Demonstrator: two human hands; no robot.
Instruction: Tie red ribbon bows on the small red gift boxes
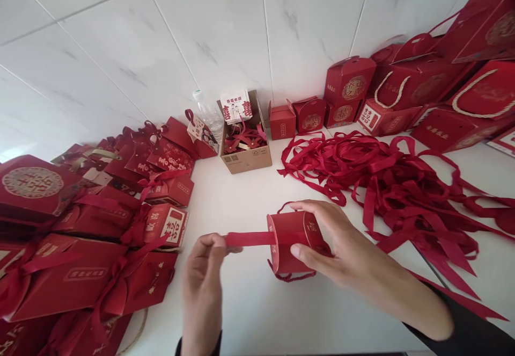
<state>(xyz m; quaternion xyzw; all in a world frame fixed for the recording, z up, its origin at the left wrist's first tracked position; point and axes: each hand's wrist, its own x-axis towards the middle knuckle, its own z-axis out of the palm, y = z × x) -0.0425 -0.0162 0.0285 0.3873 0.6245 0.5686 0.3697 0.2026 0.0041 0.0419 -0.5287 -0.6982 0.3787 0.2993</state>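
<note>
A small red gift box [287, 232] with dark red cord handles rests on the white table in front of me. My right hand [330, 238] grips its right side, thumb on the near part and fingers over the far edge. From the box's left side a red ribbon [251, 239] stretches out flat and taut. Its free end is pinched between the thumb and fingers of my left hand [207, 270]. Part of the box's right end is hidden behind my right hand.
Loose red ribbons [394, 184] lie heaped at the right. Several finished-looking red boxes [92, 259] crowd the left side. A cardboard box [247, 160] with ribbon pieces stands by the tiled wall, and more red boxes [350, 87] are stacked at the back right.
</note>
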